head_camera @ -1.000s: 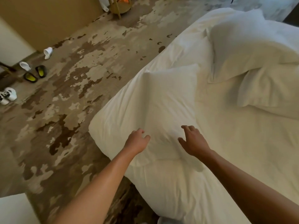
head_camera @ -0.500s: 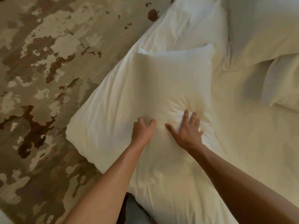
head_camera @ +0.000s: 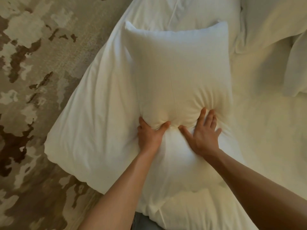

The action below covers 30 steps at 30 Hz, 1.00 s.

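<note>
Left hand grips the pillow in its nearer half, thumb and curled fingers pinching a bulge of fabric. Right hand, just beside it, presses flat with fingers straight and spread. The pillow extends beyond the fingertips and lies on the bed near its left edge. Further pillows lie beyond.
</note>
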Each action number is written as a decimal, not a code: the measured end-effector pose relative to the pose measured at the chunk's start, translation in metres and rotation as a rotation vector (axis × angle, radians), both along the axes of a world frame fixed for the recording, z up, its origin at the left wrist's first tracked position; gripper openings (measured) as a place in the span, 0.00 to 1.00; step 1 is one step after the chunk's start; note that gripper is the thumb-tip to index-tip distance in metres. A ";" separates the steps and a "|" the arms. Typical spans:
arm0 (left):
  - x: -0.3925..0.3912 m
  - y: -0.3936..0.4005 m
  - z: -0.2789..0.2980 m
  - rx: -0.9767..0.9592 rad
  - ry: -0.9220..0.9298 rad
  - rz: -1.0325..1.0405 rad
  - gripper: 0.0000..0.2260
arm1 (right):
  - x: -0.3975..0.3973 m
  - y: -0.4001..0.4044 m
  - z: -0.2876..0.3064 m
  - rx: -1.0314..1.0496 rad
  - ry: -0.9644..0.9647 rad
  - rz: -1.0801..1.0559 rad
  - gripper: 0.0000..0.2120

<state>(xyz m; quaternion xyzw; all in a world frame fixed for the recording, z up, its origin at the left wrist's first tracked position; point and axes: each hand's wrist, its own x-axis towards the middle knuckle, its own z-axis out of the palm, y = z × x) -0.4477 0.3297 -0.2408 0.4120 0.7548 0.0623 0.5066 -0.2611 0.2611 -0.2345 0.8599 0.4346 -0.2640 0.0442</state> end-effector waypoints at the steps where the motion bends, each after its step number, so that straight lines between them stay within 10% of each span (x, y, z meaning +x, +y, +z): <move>1: 0.003 0.000 -0.002 0.013 -0.002 0.015 0.58 | 0.002 0.000 -0.003 0.000 0.000 0.000 0.58; 13: 0.019 -0.012 0.043 0.147 -0.102 0.068 0.39 | 0.028 -0.012 0.036 0.035 0.125 -0.036 0.55; 30: 0.042 -0.142 0.265 0.505 0.014 -0.723 0.33 | 0.070 -0.172 0.232 0.556 0.230 0.105 0.45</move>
